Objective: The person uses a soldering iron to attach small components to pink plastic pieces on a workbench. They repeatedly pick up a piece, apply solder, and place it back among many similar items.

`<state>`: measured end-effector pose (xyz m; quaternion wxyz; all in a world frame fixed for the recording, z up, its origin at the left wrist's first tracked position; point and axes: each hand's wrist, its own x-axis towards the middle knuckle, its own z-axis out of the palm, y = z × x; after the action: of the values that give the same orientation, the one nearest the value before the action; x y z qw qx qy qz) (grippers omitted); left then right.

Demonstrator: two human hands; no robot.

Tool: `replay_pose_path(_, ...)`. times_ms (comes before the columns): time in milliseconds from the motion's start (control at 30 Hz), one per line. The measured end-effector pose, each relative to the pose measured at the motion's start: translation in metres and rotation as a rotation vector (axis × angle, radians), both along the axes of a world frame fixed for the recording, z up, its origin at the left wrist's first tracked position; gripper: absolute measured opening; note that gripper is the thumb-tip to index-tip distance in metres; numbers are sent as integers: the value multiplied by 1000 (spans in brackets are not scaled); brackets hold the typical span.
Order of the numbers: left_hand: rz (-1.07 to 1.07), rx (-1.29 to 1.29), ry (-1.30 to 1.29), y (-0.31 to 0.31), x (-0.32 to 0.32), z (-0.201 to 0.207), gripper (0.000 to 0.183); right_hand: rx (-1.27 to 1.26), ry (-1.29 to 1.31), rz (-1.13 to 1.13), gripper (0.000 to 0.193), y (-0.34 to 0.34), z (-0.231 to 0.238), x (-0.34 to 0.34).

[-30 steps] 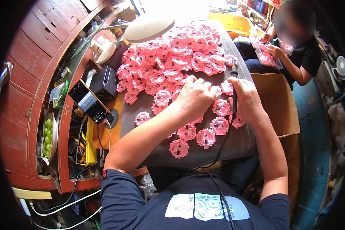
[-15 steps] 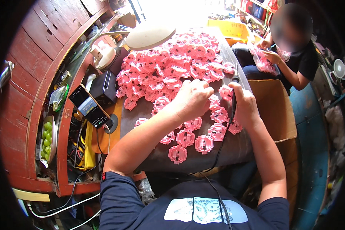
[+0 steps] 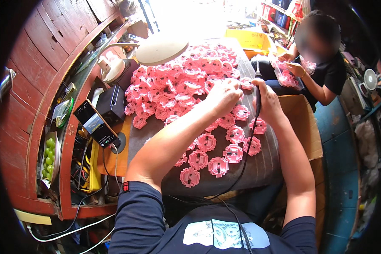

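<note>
My left hand (image 3: pixel 225 96) is over the right part of the dark tabletop, its fingers pinched together; what they hold, if anything, is hidden. A pink plastic piece (image 3: pixel 246 83) lies just beyond those fingertips. To the right, my right hand (image 3: pixel 268 103) grips a slim black corded tool that looks like a soldering iron (image 3: pixel 258 75), held upright with its thin tip pointing away from me. From its near end the black cable (image 3: pixel 243 169) runs down toward my chest. Several round-edged pink pieces with dark bars inside, such as one pink piece (image 3: pixel 218 167), lie spread below my hands.
A large heap of pink pieces (image 3: pixel 173 86) covers the far table under a white lamp head (image 3: pixel 162 51). At left stand a phone (image 3: pixel 96 122) and a black box (image 3: pixel 111 103). A cardboard box (image 3: pixel 302 122) adjoins the right edge. Beyond it, another person (image 3: pixel 326 76) handles a tub of pink parts.
My left hand has moved farther away over the table, while my right hand still grips the tool. The whole view has shifted slightly.
</note>
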<state>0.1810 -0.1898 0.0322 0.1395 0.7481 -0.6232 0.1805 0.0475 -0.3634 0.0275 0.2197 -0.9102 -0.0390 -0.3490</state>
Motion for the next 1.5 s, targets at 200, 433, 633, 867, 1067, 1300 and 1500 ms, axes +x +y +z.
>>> replay_pose_path(200, -86, 147, -52, 35, -18, 20, 18, -24, 24, 45, 54, -44, -27, 39)
replay_pose_path(433, -9, 174, 102, 77, -8, 22, 16, -63, 149, 11, 47, -29, -19, 3)
replay_pose_path(633, -81, 196, 77, 79, -7, 23, 9, -28, 137, 93, 46, 9, 5, -52)
replay_pose_path(867, -24, 276, 102, 87, -13, 38, 5, 7, 82, 97, 45, 29, 4, -74)
replay_pose_path(1067, 37, 136, 165, 35, -9, 15, 24, 42, -22, 69, 43, 38, -7, -77)
replay_pose_path(1300, -134, 28, 357, 43, -4, 5, 33, 68, -56, 14, 40, 36, -10, -81)
replay_pose_path(1500, -59, -219, 302, 119, 4, 55, 22, 100, -57, -12, 47, 33, -17, -88)
